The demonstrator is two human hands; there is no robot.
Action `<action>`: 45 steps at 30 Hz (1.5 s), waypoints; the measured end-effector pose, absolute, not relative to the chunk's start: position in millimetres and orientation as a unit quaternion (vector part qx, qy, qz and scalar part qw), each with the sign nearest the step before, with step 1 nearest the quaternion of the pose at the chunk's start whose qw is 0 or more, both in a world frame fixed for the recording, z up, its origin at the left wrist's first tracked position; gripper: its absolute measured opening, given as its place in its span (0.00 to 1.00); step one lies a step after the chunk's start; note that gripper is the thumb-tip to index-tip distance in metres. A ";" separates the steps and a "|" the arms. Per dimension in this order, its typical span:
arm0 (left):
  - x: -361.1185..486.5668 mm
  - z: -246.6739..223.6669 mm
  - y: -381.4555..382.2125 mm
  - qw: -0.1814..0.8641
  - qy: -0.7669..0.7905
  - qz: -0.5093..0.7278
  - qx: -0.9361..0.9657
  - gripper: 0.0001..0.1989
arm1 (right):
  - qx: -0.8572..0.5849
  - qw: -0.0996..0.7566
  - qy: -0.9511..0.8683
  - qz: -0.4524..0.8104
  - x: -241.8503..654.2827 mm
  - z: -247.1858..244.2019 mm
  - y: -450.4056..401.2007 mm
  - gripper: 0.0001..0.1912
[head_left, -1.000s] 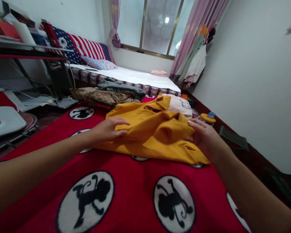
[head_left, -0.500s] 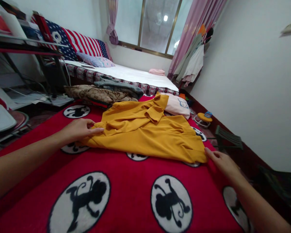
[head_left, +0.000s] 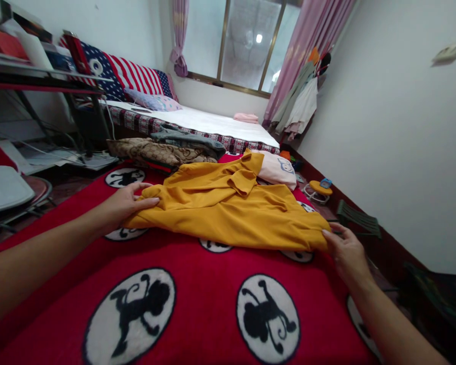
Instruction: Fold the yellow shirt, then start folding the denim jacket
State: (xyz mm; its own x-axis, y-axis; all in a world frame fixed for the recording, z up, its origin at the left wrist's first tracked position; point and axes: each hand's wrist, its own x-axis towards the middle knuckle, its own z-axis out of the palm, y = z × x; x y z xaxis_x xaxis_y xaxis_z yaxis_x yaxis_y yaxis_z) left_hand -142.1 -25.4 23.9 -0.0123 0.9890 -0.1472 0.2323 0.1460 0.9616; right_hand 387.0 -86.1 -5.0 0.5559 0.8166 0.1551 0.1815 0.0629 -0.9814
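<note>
Red blanket (head_left: 205, 304) patterned with monkey medallions, on which a yellow garment (head_left: 228, 218) is spread.

The cloth appears partly doubled over; creases and a loose flap (head_left: 244, 181) are left unsmoothed. Its near left corner is pinched by the left hand (head_left: 124, 204), its near right corner by the right hand (head_left: 347, 251); the near edge is stretched between them.

Pale patterned pillow (head_left: 157, 101) on white bed (head_left: 209, 119); yellow-topped stool (head_left: 320, 188) near wall (head_left: 395, 152).
</note>
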 end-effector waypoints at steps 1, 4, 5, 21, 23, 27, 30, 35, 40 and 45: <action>-144.7 22.4 -26.6 0.474 0.594 0.385 0.523 0.39 | -0.638 0.598 -0.397 0.279 389.3 -4.8 -86.4 0.30; -146.8 19.8 -30.1 0.448 0.618 0.355 0.539 0.43 | -0.668 0.508 -0.446 0.312 390.4 -1.9 -87.5 0.36; -145.6 20.5 -31.3 0.440 0.618 0.355 0.545 0.44 | -0.674 0.481 -0.469 0.307 389.1 0.3 -87.4 0.35; -141.5 23.1 -20.4 -0.024 0.589 0.184 0.787 0.27 | -0.643 0.308 -0.688 -0.135 350.1 17.5 -67.3 0.17; -119.5 29.1 -12.6 -0.011 0.541 0.224 0.811 0.24 | -0.586 0.329 -0.737 -0.072 321.5 20.5 -55.0 0.16; -71.6 30.0 11.9 0.046 0.498 0.227 0.836 0.23 | -0.609 0.278 -0.741 0.045 277.7 8.5 -26.0 0.12; -49.2 20.4 35.8 -0.010 0.521 0.197 0.830 0.26 | -0.686 0.223 -0.692 0.006 262.2 -5.0 -11.2 0.11; -36.4 -2.4 69.3 -0.054 0.614 0.209 0.760 0.21 | -0.749 0.089 -0.652 -0.079 245.4 1.9 0.0 0.19; -33.3 -14.4 76.6 -0.053 0.639 0.269 0.719 0.16 | -0.723 0.042 -0.674 -0.146 221.9 24.0 20.0 0.22; -33.3 -10.4 69.0 -0.075 0.657 0.270 0.700 0.13 | -0.647 0.073 -0.746 -0.144 189.8 18.3 50.8 0.28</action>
State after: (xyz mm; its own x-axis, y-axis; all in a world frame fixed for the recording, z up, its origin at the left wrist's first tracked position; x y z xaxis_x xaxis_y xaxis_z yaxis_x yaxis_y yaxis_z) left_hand -33.3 69.0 -10.4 -0.0077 0.8793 0.4763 0.9602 -0.1264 0.2490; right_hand 189.8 50.8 18.3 -0.1531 0.9432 0.2947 0.9851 0.1222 0.1208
